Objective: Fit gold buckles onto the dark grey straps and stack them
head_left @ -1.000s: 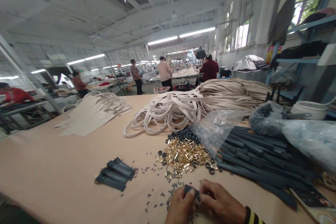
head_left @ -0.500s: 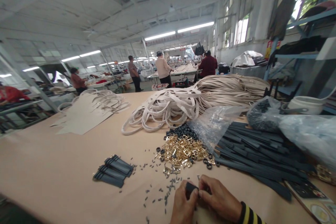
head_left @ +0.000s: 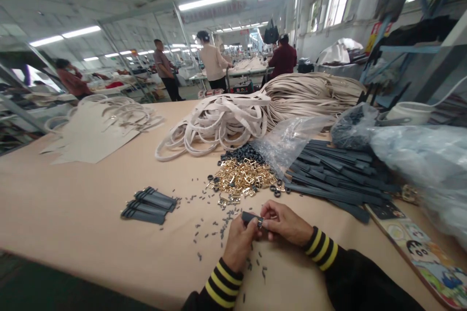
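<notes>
Near the front of the table, my left hand is closed on a short dark strap. My right hand pinches a small metal buckle at the strap's right end, its fingertips close to those of my left hand. Just beyond the hands lies a heap of gold buckles, with black rings behind it. Long dark strips spread out to the right. Several finished-looking dark straps with buckles lie at the left. Small dark bits are scattered between them and my left hand.
Pale looped straps and a bundle of beige cords lie farther back. Beige sheets are at the back left. Plastic bags and a printed board sit at the right. Several people stand beyond the table.
The view has tilted down and shifted, so more of both sleeves shows. The dark strap now lies more sideways between my hands, and a metal buckle shows at its right end.
</notes>
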A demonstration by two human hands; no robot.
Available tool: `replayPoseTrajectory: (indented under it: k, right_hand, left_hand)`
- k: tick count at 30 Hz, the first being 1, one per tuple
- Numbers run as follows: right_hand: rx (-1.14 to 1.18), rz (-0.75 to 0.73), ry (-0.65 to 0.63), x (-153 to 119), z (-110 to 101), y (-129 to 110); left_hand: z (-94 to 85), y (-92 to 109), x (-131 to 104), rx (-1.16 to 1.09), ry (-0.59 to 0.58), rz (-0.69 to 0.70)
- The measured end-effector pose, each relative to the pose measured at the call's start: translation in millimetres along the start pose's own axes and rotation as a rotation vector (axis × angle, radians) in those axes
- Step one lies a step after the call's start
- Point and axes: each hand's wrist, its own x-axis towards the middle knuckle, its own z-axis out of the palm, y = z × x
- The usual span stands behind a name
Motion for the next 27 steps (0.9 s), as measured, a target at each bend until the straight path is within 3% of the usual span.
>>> replayPoseTrajectory:
  k: [5, 10, 14, 20, 23, 27]
  right_hand:
    - [0.009, 0.041, 0.048, 0.9, 0.9, 0.2]
    - [-0.126, 0.036, 0.143, 0.8, 0.1, 2.9]
    - [-0.169, 0.019, 0.122, -2.2, -2.1, -2.6]
    - [-0.080, -0.013, -0.057, -8.7, -4.5, -14.7]
    - [-0.082, 0.030, -0.117, -10.4, -3.6, -14.8]
    - [-0.166, 0.052, -0.131, -10.9, -3.5, -12.5]
  left_hand:
    - [4.1, -2.8, -6.9, 0.038, -0.001, 0.085]
    - [9.6, -4.8, -14.8, 0.088, 0.053, 0.197]
    - [2.6, -1.6, -14.8, -0.095, -0.079, 0.007]
    - [-7.8, 7.9, -13.7, -0.543, -0.270, -0.273]
    - [-7.7, 4.0, -14.7, -0.615, -0.364, -0.351]
    - [-7.1, 0.0, -14.6, -0.647, -0.409, -0.351]
